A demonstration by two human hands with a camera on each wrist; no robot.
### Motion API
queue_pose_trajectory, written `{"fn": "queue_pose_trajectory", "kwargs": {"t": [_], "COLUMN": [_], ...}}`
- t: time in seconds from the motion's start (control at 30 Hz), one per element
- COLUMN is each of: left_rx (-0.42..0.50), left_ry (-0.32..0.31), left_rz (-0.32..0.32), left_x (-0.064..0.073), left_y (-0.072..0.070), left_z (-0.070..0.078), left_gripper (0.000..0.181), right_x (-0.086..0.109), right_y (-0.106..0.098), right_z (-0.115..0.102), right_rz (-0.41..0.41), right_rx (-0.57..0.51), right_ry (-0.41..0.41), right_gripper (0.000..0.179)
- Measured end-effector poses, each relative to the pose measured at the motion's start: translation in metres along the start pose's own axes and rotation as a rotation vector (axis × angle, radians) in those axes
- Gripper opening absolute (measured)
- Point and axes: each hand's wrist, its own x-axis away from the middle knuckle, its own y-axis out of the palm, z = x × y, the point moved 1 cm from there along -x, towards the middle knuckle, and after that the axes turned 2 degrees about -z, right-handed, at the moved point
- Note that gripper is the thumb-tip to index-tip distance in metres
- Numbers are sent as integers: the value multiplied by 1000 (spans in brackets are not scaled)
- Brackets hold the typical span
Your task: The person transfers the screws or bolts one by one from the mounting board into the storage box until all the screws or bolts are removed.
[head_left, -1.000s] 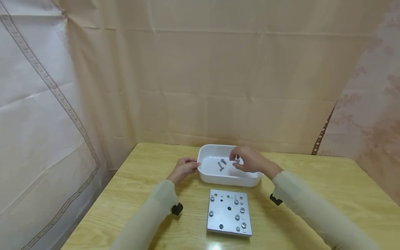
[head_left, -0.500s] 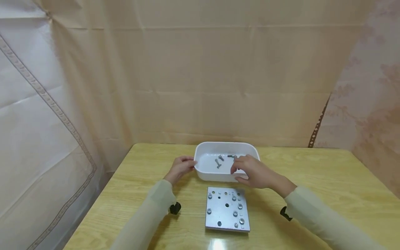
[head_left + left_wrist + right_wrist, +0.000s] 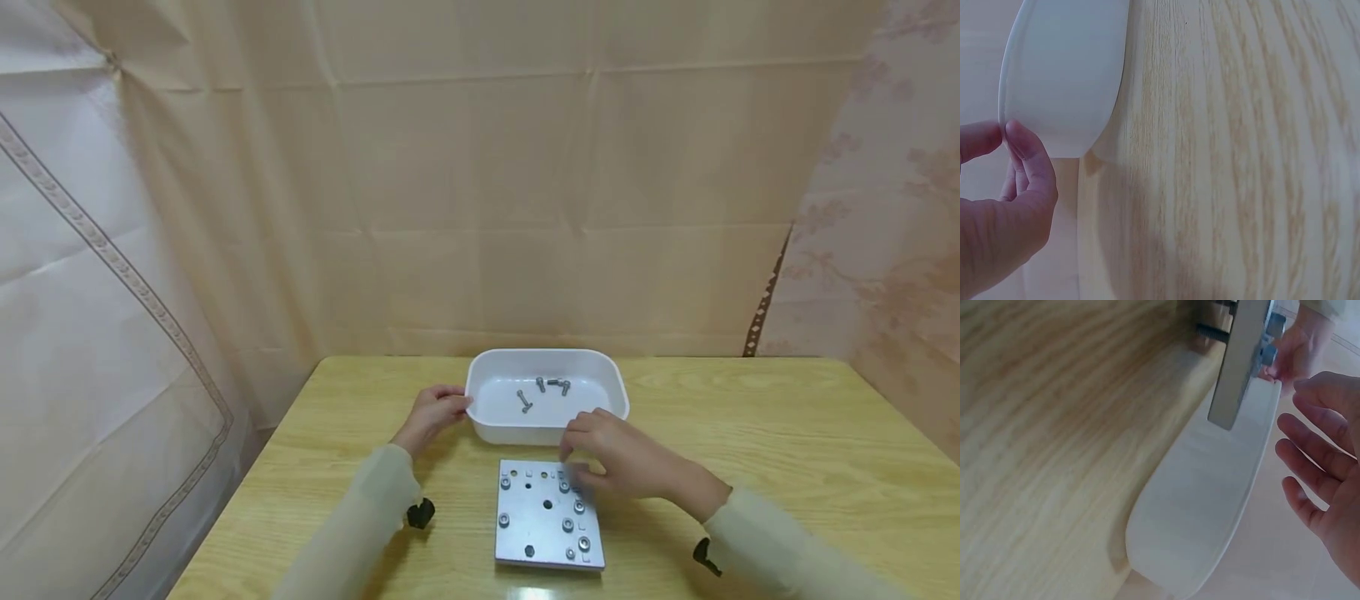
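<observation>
My left hand (image 3: 437,411) pinches the left rim of a white plastic tray (image 3: 517,434) between thumb and fingers; the left wrist view shows this hand (image 3: 1016,194) right at the edge. Inside the tray lie several metal bolts (image 3: 523,400). Over the upper right corner of a metal plate (image 3: 517,533), my right hand (image 3: 618,454) hovers with loosely bent fingers. No object shows between those fingers (image 3: 1313,465) in the right wrist view. Socket-head screws (image 3: 567,524) sit in some of the plate's holes, and threaded ends (image 3: 1211,332) stick out below it.
Both things stand on a wood-grain table (image 3: 360,392), the plate in front of the tray. A beige cloth (image 3: 465,208) hangs behind the table's far edge. Pale patterned cloths hang at left and right.
My right hand has come out of the tray, toward me, to the plate's upper right corner. My left hand has kept its grip on the tray's left rim.
</observation>
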Motion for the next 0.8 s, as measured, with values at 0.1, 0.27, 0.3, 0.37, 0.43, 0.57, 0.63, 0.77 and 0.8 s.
{"fn": "queue_pose_trajectory", "kwargs": {"t": [0.1, 0.27, 0.3, 0.37, 0.43, 0.57, 0.63, 0.77, 0.8], "left_rx": [6, 34, 36, 42, 43, 46, 46, 42, 44], "left_ry": [-4, 12, 15, 17, 18, 10, 1, -10, -11], "left_rz": [6, 5, 5, 6, 7, 9, 14, 15, 14], "left_x": [0, 0, 1, 1, 0, 0, 0, 0, -1], "left_y": [1, 3, 3, 4, 5, 4, 3, 3, 3], "left_z": [0, 2, 2, 3, 3, 4, 4, 5, 6], "left_gripper": [34, 32, 33, 33, 34, 33, 33, 33, 32], "right_x": [2, 6, 7, 9, 12, 15, 16, 17, 17], "right_y": [2, 3, 3, 3, 2, 2, 2, 2, 2], "right_z": [-3, -8, -9, -10, -12, -15, -16, -18, -18], "right_rz": [-9, -30, -31, -31, -30, -38, -42, -38, -35], "right_rx": [-8, -14, -17, -22, -26, -40, -40, -28, -24], "right_ry": [2, 7, 8, 6, 3, 1, -8, -35, -40], "right_gripper": [14, 15, 15, 16, 16, 17, 17, 18, 18]}}
